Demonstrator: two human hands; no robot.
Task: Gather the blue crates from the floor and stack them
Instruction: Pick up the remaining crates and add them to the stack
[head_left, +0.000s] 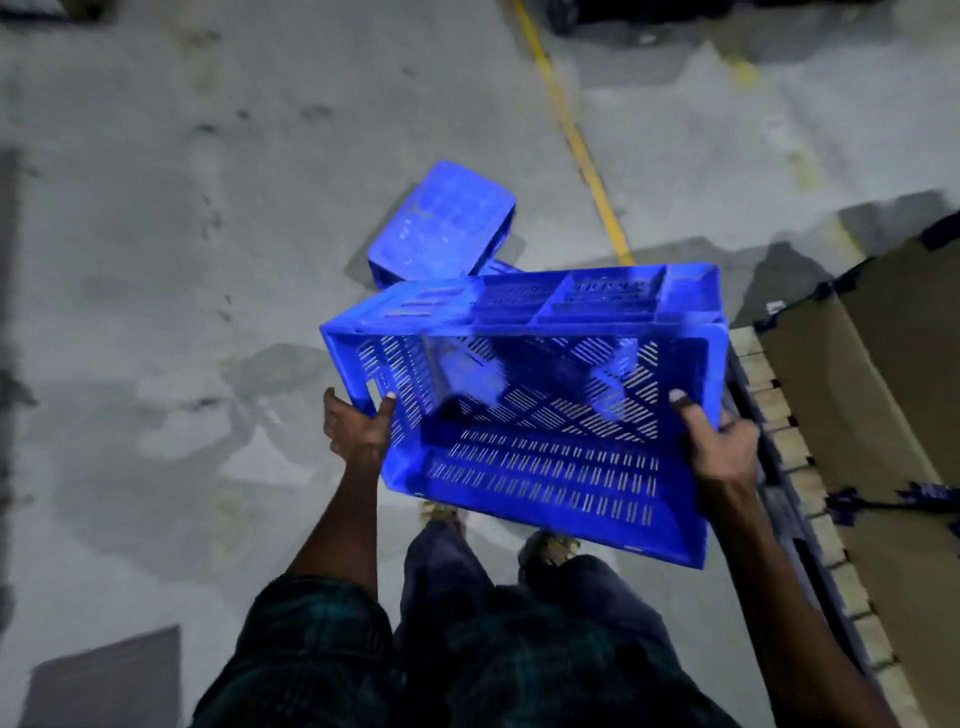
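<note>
I hold a blue slotted crate (540, 467) in the air in front of my legs, its open side tilted toward me. My left hand (358, 426) grips its left rim corner and my right hand (719, 441) grips the right rim. A second blue crate (441, 228) lies upside down and tilted on the grey floor just beyond, partly hidden behind the held one. The frame is blurred.
A yellow line (576, 140) runs diagonally across the concrete floor. At the right stands a pallet (795, 447) with brown cardboard (893, 384) on top. A dark flat sheet (109, 675) lies at the lower left.
</note>
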